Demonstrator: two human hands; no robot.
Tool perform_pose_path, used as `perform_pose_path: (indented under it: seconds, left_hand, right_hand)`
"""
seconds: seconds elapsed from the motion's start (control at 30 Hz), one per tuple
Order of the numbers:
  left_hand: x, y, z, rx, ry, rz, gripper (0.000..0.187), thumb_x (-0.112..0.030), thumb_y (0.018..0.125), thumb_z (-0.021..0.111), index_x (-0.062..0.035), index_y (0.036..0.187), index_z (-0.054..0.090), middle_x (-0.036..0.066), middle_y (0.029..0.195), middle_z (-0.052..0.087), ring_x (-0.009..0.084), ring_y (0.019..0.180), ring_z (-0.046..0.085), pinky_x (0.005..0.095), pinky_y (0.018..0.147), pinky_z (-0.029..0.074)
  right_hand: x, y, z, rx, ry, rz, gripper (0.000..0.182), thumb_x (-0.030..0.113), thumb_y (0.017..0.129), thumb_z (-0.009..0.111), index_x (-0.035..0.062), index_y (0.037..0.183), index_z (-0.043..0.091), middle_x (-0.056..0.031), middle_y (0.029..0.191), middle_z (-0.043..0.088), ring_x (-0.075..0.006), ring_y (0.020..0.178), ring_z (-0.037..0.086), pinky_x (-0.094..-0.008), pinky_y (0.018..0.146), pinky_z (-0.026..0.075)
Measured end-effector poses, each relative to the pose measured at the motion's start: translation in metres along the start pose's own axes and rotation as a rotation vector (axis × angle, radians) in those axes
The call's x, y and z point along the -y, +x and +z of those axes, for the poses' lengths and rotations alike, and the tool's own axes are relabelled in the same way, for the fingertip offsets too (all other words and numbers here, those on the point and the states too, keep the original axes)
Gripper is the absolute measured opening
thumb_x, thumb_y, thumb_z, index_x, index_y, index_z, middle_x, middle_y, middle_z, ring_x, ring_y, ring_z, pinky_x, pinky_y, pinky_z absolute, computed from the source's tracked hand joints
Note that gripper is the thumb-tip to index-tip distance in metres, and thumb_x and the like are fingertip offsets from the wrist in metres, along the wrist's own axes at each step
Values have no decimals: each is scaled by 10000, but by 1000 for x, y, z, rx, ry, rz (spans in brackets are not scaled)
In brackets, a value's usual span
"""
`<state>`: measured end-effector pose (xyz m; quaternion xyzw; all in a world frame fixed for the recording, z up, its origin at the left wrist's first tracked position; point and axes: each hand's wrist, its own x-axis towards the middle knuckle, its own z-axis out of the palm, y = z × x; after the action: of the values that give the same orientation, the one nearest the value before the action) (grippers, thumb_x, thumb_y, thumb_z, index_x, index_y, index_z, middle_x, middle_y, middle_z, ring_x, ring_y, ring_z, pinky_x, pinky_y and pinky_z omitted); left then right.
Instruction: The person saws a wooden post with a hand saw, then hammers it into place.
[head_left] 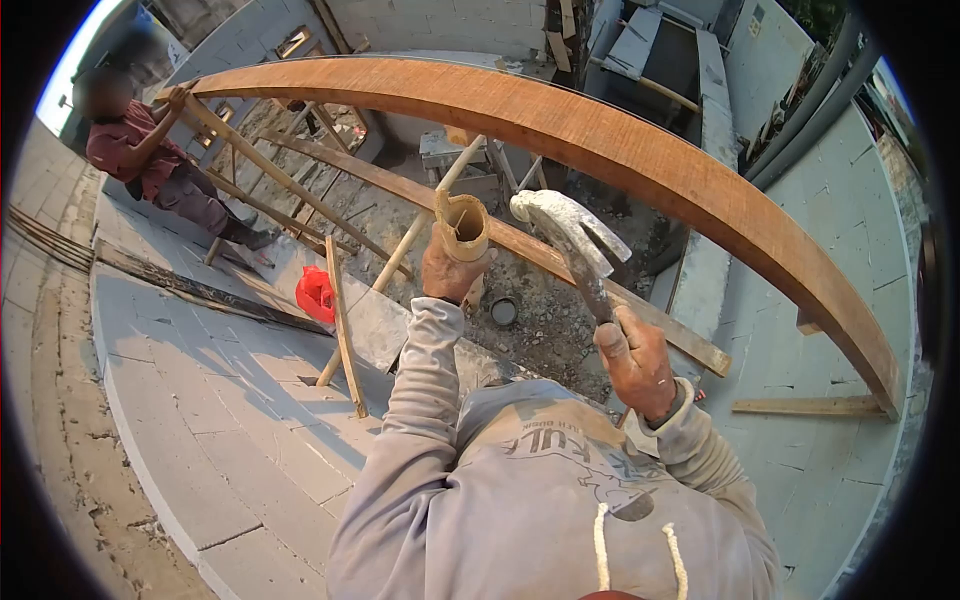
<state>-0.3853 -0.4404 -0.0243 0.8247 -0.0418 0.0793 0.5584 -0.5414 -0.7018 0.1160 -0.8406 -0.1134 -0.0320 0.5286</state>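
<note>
My left hand (452, 270) is closed around a bamboo pole (463, 215), just below its hollow, cut top end. Part of the pole below the hand is hidden by the fingers. In my right hand (638, 362) is a claw hammer (575, 235), gripped by its handle. Pale, mortar-like stains cover its metal head, which is raised to the right of the bamboo. Beyond both hands a long reddish-brown wooden beam (560, 120) stretches across the view. It appears curved in this wide lens, and neither hand touches it.
At the left, another person (150, 150) has hands on the beam's far end. Grey block walls (230, 420) stand on both sides. A lower plank (545, 250), bamboo props (405, 250) and a red plastic bag (315, 294) are nearby. Rubble covers the ground (540, 330) below.
</note>
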Motion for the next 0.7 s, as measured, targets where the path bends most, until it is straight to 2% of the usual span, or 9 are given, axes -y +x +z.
perform_pose_path:
  seconds: [0.07, 0.13, 0.23, 0.27, 0.3, 0.37, 0.43, 0.57, 0.7]
  left_hand:
    - [-4, -2, -1, -15, 9, 4, 589, -182, 646, 848, -78, 1139, 543, 89, 1058, 657, 235, 960, 650, 348, 858, 507]
    - [-10, -6, -2, -1, 2, -21, 606, -178, 648, 845, -92, 1165, 541, 87, 1064, 651, 234, 974, 647, 345, 859, 505]
    - [-12, -6, 6, -86, -51, 55, 623, -179, 647, 843, -98, 1184, 537, 88, 1077, 650, 242, 1000, 646, 354, 870, 503]
    - [-12, -4, 7, -94, -54, 63, 638, -180, 643, 841, -101, 1196, 533, 90, 1086, 651, 252, 1004, 648, 361, 873, 503]
    - [-13, -5, 9, -93, -55, 67, 652, -181, 639, 839, -104, 1208, 529, 92, 1094, 651, 263, 1009, 649, 367, 877, 503]
    - [-16, -11, 10, -62, -40, -6, 674, -184, 629, 838, -107, 1221, 525, 104, 1109, 649, 281, 1002, 652, 373, 879, 504]
    - [-22, -10, 12, -148, 141, 15, 675, -205, 624, 839, -112, 1214, 525, 111, 1104, 651, 297, 991, 653, 378, 870, 507]
    - [-3, -15, 3, -52, 36, 17, 658, -194, 603, 859, -101, 1172, 540, 104, 1064, 657, 285, 991, 648, 368, 863, 503]
    - [-9, -25, -5, -65, -10, -65, 636, -179, 617, 858, -93, 1163, 543, 85, 1046, 657, 252, 974, 647, 357, 867, 499]
  right_hand:
    - [12, 3, -3, 55, 102, 49, 446, 444, 985, 478, 8, 913, 534, -70, 572, 478, -204, 474, 484, -333, 466, 363]
    - [46, 8, -9, -98, 355, -161, 551, 554, 956, 456, 14, 864, 516, 0, 591, 498, -58, 489, 458, -213, 417, 324]
    - [27, 18, -10, -173, 269, -466, 551, 556, 947, 472, 15, 844, 490, -18, 606, 508, -56, 497, 461, -212, 427, 341]
    - [20, 20, -9, -133, 11, -415, 546, 543, 939, 504, 6, 844, 485, -65, 622, 537, -133, 473, 499, -271, 421, 375]
    - [17, 30, -2, -125, -249, -467, 403, 391, 979, 507, 13, 842, 498, -125, 611, 519, -303, 504, 525, -364, 472, 414]
    - [-14, 25, -3, 198, -577, -14, 373, 357, 957, 554, 11, 828, 502, -195, 599, 537, -386, 543, 567, -437, 498, 439]
    - [-2, 21, -18, 176, -591, -36, 379, 365, 951, 563, 12, 826, 506, -197, 592, 539, -398, 547, 568, -446, 500, 434]
    - [3, -4, -24, 85, -461, -38, 400, 389, 941, 572, 14, 816, 510, -207, 590, 532, -411, 557, 571, -451, 500, 425]
    - [-7, -9, -16, 25, -239, 28, 468, 448, 963, 524, 12, 792, 506, -170, 564, 497, -309, 465, 483, -410, 477, 378]
